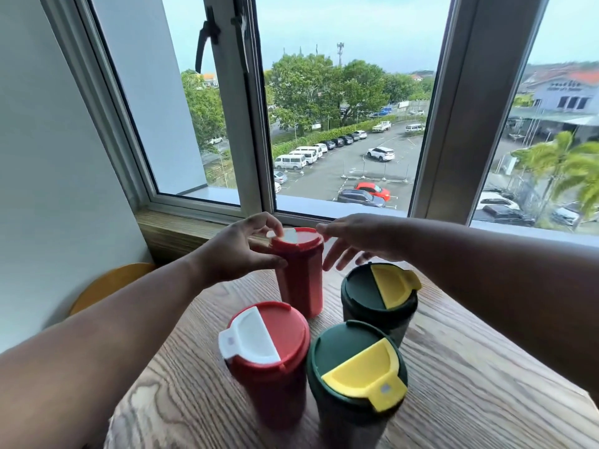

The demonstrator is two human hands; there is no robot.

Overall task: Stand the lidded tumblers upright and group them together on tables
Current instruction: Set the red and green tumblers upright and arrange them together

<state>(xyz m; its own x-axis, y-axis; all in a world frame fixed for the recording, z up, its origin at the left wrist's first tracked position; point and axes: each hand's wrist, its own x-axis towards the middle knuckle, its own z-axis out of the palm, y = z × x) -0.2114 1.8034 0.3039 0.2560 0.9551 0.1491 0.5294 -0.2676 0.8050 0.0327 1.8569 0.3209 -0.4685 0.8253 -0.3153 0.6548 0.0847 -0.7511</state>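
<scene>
No brand name, label or legible writing appears on any tumbler; lettering on a building outside the window is too small to read. Four lidded tumblers stand upright in a close group on the wooden table. The far red tumbler, fitted with a red lid and white flip tab, stands at the back left of the group. The left hand grips it near the top, thumb across the body, fingertips curled onto the lid edge at the white tab. The right hand hovers just beside the same tumbler on its right, fingers extended and relaxed, holding nothing; contact with the tumbler cannot be confirmed. The near red tumbler stands front left, the near green tumbler with yellow flip tab front right, just beside it. The far green tumbler stands behind, its lower body hidden by the near green tumbler. The bases of both near tumblers are cut off by the bottom frame edge. A yellow round object at the left is partly hidden behind the left forearm and cannot be identified.
</scene>
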